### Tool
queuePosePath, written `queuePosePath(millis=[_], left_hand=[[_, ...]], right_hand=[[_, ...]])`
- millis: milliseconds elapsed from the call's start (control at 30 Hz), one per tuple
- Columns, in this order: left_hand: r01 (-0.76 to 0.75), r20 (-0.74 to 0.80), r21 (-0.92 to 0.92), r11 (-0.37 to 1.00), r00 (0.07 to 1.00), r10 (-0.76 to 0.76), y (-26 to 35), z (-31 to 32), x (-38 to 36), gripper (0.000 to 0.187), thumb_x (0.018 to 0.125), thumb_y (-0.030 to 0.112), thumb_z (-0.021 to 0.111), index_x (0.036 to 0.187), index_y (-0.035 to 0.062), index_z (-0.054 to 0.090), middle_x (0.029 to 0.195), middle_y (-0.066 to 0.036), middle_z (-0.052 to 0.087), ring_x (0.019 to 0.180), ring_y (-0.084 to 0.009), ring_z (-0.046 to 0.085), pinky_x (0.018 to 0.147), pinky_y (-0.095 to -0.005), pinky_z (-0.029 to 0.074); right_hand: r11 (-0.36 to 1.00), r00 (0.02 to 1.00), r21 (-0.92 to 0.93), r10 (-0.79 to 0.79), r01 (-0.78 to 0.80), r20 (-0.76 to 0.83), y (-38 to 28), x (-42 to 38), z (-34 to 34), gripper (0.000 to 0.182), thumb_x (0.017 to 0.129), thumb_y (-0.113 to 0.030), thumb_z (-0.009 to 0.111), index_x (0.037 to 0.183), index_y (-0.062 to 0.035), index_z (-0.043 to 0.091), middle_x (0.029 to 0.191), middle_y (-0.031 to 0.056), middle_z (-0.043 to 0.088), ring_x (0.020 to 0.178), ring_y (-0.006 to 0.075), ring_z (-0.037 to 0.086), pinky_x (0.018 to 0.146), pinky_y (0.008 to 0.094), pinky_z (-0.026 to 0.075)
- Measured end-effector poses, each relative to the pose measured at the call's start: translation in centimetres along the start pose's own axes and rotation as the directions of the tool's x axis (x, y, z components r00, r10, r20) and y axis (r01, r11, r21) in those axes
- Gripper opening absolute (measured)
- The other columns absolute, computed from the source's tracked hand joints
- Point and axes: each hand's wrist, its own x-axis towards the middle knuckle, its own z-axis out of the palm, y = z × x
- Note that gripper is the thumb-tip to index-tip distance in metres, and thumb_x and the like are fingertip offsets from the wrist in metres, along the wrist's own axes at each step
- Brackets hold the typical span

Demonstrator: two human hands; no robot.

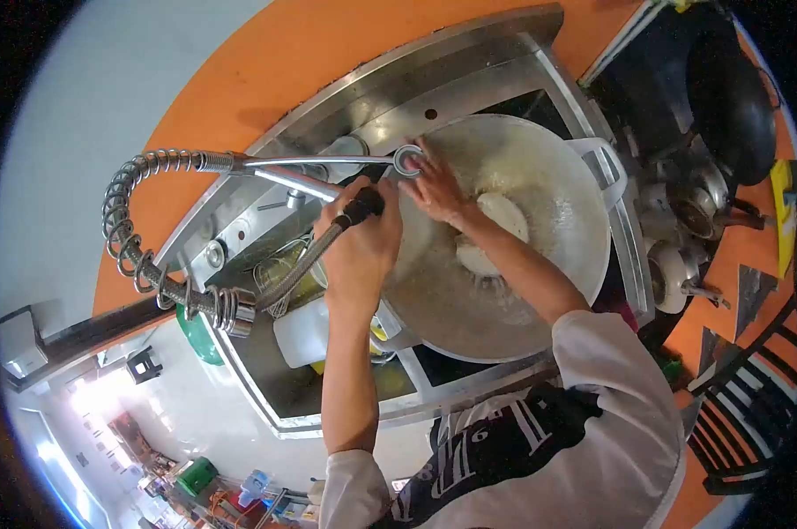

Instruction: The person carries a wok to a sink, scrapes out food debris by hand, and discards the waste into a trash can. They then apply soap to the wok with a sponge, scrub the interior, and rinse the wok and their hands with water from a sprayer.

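Setting: commercial kitchen wash station, stainless sink [469, 388] set against an orange wall [266, 79]; fisheye view tilts everything.
Left hand: left hand [361, 242] fully closed around the black grip of the spray nozzle [363, 207], flexible hose [297, 269] trailing down to the spring coil [143, 238].
Right hand: right hand [435, 187] pressed flat, fingers spread, on the inside of the wok [504, 238] near its upper rim; grips nothing, cannot tell if a cloth sits beneath it.
Wok: large, steel, tilted in the sink basin, wet inner face toward the camera, a pale round patch near its middle.
Beside sink: white plastic jug [301, 331] and wire whisk [279, 273] in the left basin.
Further off: stacked metal pots [689, 238] on the right; dark pan [725, 97] beyond them.
Risk 1: wok likely slides or rocks, since only a flat palm steadies it on wet steel.
Risk 2: spray aimed at a curved face could bounce back onto sleeves and floor.
Risk 3: coiled hose may tug the nozzle off line if the grip loosens.
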Motion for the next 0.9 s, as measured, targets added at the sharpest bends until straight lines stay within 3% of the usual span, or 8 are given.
queuePosePath(millis=[167, 233, 333, 600, 667, 700, 733, 900], left_hand=[[-0.059, -0.375, -0.274, 0.960, 0.926, -0.050, -2.7, 4.9, -1.4, 0.024, 0.101, 0.017, 0.055, 0.085, 0.0016, 0.065, 0.083, -0.018, 0.071, 0.067, -0.0275, 0.069, 0.063, -0.0385, 0.051], [0.148, -0.186, -0.447, 0.882, 0.949, -0.254, -2.6, 5.1, -3.1, 0.028, 0.105, 0.023, 0.053, 0.091, 0.0014, 0.064, 0.092, -0.016, 0.075, 0.068, -0.0180, 0.066, 0.066, -0.0349, 0.051], [-0.227, -0.552, -0.523, 0.822, 0.825, -0.123, -5.4, 9.0, -4.1, 0.046, 0.109, 0.037, 0.043, 0.104, -0.0060, 0.059, 0.090, -0.013, 0.070, 0.057, -0.0113, 0.056, 0.056, -0.0235, 0.044], [-0.419, -0.690, -0.594, 0.687, 0.704, -0.167, -1.6, 3.3, -2.7, 0.044, 0.106, 0.038, 0.055, 0.076, 0.0082, 0.039, 0.067, -0.009, 0.056, 0.046, -0.0120, 0.048, 0.042, -0.0262, 0.035], [-0.450, -0.684, -0.616, 0.646, 0.713, -0.156, -0.7, 2.9, -2.1, 0.043, 0.106, 0.036, 0.054, 0.076, 0.0084, 0.039, 0.065, -0.008, 0.053, 0.045, -0.0124, 0.047, 0.043, -0.0262, 0.035], [-0.483, -0.683, -0.635, 0.603, 0.715, -0.147, -0.6, 2.9, -1.9, 0.043, 0.106, 0.035, 0.054, 0.076, 0.0087, 0.039, 0.064, -0.007, 0.050, 0.045, -0.0128, 0.046, 0.043, -0.0261, 0.036], [-0.482, -0.682, -0.636, 0.602, 0.716, -0.147, -0.6, 3.0, -1.9, 0.043, 0.106, 0.035, 0.054, 0.076, 0.0087, 0.039, 0.064, -0.007, 0.050, 0.045, -0.0128, 0.046, 0.043, -0.0261, 0.036], [-0.477, -0.676, -0.621, 0.622, 0.727, -0.118, 0.2, 3.6, -2.0, 0.044, 0.106, 0.036, 0.055, 0.075, 0.0093, 0.037, 0.062, -0.005, 0.045, 0.045, -0.0125, 0.043, 0.043, -0.0273, 0.035]], right_hand=[[0.995, 0.981, 0.014, 0.102, -0.101, -0.166, 0.2, 0.6, 0.1, 0.070, 0.099, -0.034, 0.061, 0.155, -0.0023, 0.033, 0.165, 0.0194, 0.023, 0.152, 0.0411, 0.020, 0.123, 0.0574, 0.018], [0.990, 0.966, 0.112, 0.113, -0.088, -0.231, -0.8, -0.1, 1.8, 0.070, 0.098, -0.034, 0.062, 0.154, -0.0020, 0.034, 0.164, 0.0210, 0.023, 0.152, 0.0433, 0.020, 0.122, 0.0572, 0.019], [0.936, 0.996, 0.350, 0.002, 0.031, -0.093, -5.3, -4.0, 4.1, 0.071, 0.097, -0.036, 0.064, 0.153, -0.0036, 0.036, 0.162, 0.0223, 0.027, 0.151, 0.0449, 0.021, 0.122, 0.0571, 0.020], [0.881, 0.965, 0.463, -0.197, 0.097, 0.172, -6.4, -4.1, 3.8, 0.061, 0.100, -0.039, 0.058, 0.149, -0.0068, 0.043, 0.152, 0.0190, 0.043, 0.147, 0.0393, 0.031, 0.121, 0.0566, 0.020], [0.246, 0.945, 0.920, 0.196, -0.305, 0.261, -0.5, -0.5, 9.2, 0.060, 0.100, -0.041, 0.057, 0.148, -0.0071, 0.044, 0.151, 0.0182, 0.044, 0.144, 0.0403, 0.034, 0.119, 0.0590, 0.021], [0.815, 0.980, 0.557, 0.199, -0.158, -0.013, 1.4, 1.5, 6.3, 0.060, 0.100, -0.040, 0.058, 0.148, -0.0072, 0.044, 0.153, 0.0180, 0.043, 0.145, 0.0407, 0.033, 0.119, 0.0600, 0.021], [0.994, 0.975, -0.101, 0.019, -0.043, -0.223, 2.8, 2.8, 2.5, 0.061, 0.099, -0.040, 0.059, 0.148, -0.0072, 0.045, 0.154, 0.0178, 0.042, 0.145, 0.0411, 0.032, 0.118, 0.0610, 0.021], [0.913, 0.873, -0.168, 0.282, -0.371, -0.397, 5.0, 2.7, -0.1, 0.067, 0.097, -0.043, 0.061, 0.150, -0.0072, 0.043, 0.160, 0.0167, 0.035, 0.149, 0.0394, 0.027, 0.120, 0.0632, 0.017]])
